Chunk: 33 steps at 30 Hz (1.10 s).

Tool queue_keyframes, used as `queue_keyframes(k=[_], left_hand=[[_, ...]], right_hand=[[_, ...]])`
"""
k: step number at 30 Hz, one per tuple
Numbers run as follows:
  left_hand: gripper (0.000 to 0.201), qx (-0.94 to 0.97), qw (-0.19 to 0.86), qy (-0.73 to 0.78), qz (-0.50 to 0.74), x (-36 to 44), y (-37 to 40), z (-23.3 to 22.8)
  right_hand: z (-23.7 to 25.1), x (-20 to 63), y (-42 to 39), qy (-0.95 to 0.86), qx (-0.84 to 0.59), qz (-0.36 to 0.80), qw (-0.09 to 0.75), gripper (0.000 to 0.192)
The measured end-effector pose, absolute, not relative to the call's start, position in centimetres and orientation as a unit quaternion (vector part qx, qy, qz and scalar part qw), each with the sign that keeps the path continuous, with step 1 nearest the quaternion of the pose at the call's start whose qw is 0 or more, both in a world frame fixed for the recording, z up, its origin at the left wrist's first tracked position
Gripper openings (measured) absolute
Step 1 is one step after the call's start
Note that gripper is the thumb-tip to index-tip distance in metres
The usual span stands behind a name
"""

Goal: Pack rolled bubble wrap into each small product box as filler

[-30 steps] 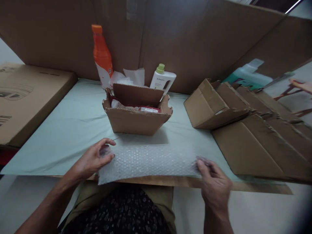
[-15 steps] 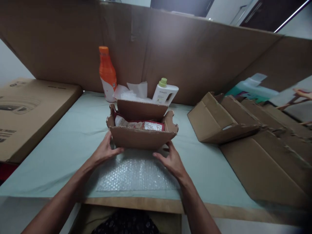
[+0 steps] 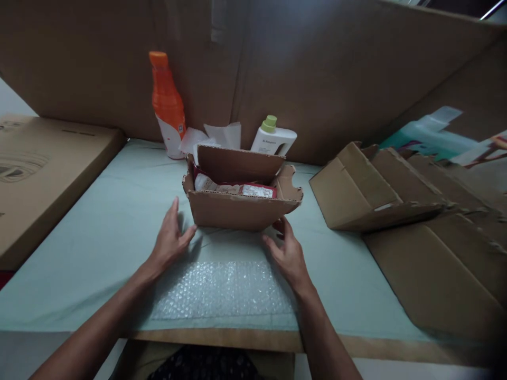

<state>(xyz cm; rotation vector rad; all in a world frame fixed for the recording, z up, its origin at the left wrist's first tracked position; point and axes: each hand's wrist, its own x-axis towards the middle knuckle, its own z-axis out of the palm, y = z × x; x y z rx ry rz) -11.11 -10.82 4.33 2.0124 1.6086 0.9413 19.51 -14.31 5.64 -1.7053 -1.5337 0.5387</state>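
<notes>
Head view: two bare hands at the near side of a small open corrugated cardboard box (image 3: 237, 208) on a pale green table sheet (image 3: 99, 232).

Left hand (image 3: 171, 240) lies flat with fingers spread, just left of the box, grasping nothing. Right hand (image 3: 288, 253) is loosely curled under the box's near right corner; whether it grips is unclear. Inside lies a red-and-white packet (image 3: 237, 189). A clear sheet of bubble wrap (image 3: 222, 290) lies flat, nearer. Far behind stand an orange plastic bottle (image 3: 167, 103) and a white green-capped jug (image 3: 273, 140), label unreadable.
</notes>
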Motion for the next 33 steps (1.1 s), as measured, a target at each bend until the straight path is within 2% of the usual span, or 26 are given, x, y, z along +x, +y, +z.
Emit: queue_keyframes(k=[2, 5, 9, 12, 16, 19, 23, 29, 33], left_hand=[[0.077, 0.743, 0.122, 0.563, 0.340, -10.9, -13.9, 4.9], [0.074, 0.836, 0.098, 0.456, 0.288, -9.3, -18.7, 4.6], [0.075, 0.908, 0.061, 0.384, 0.157, -10.1, -21.8, 1.6], [0.071, 0.896, 0.013, 0.433, 0.104, -14.5, -21.9, -0.2], [0.066, 0.863, -0.007, 0.496, 0.101, -19.7, -22.5, -0.4], [0.060, 0.823, -0.008, 0.553, 0.131, -20.0, -23.4, 0.7], [0.055, 0.764, -0.010, 0.623, 0.167, -17.6, -23.8, 1.9], [0.016, 0.749, 0.029, 0.623, 0.222, -14.8, -23.8, 1.1], [0.014, 0.743, 0.080, 0.609, 0.267, -15.2, -23.5, 3.3]], right_hand=[[5.3, 18.1, -17.0, -0.618, -0.666, 0.154, 0.388, 0.062], [4.1, 13.8, -20.6, -0.722, -0.595, 0.141, 0.324, 0.050], [1.8, 10.4, -23.3, -0.810, -0.531, 0.144, 0.203, 0.058], [0.6, 14.3, -24.9, -0.792, -0.579, 0.088, 0.171, 0.066], [0.2, 23.3, -27.6, -0.707, -0.691, 0.007, 0.148, 0.058], [1.1, 27.7, -28.7, -0.624, -0.763, -0.035, 0.164, 0.056], [2.5, 27.4, -27.0, -0.598, -0.773, -0.018, 0.211, 0.052], [3.4, 22.7, -24.4, -0.652, -0.697, 0.096, 0.281, 0.024], [5.6, 22.5, -28.6, -0.590, -0.696, 0.229, 0.339, 0.026]])
